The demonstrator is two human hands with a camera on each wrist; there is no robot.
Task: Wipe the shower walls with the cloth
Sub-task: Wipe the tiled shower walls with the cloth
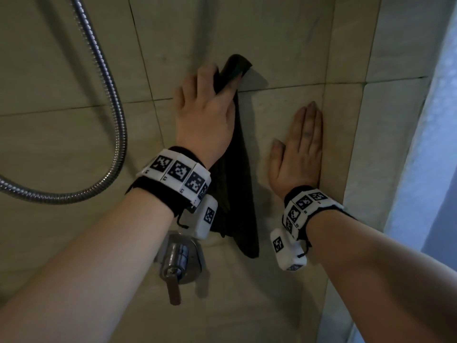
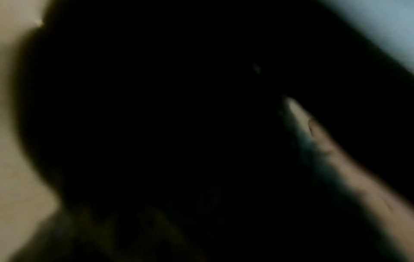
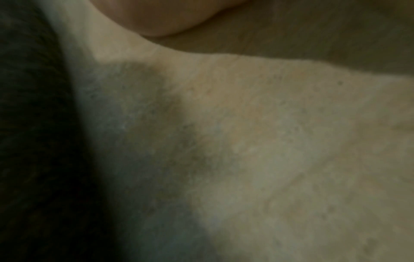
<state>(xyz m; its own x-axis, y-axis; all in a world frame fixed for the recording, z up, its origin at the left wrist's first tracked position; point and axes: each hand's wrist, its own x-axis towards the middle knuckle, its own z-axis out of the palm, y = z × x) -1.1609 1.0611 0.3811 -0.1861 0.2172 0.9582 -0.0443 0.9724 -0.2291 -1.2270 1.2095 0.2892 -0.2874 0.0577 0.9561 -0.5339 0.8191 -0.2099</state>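
A dark cloth (image 1: 236, 169) hangs down the beige tiled shower wall (image 1: 284, 40). My left hand (image 1: 205, 105) grips its top and presses it against the wall; the cloth's upper corner (image 1: 235, 66) sticks out above the fingers. The cloth fills the left wrist view as a dark blur (image 2: 156, 124). My right hand (image 1: 300, 149) lies flat on the wall to the right of the cloth, fingers straight and together, close to the wall corner. The right wrist view shows the tile (image 3: 268, 159) close up, with the dark cloth (image 3: 33, 141) at its left edge.
A metal shower hose (image 1: 111, 95) loops down the wall at the left. A chrome mixer valve with a handle (image 1: 176, 263) sticks out below my left wrist. A second wall (image 1: 358, 144) meets the first at the right, beside a bright frosted panel (image 1: 435, 144).
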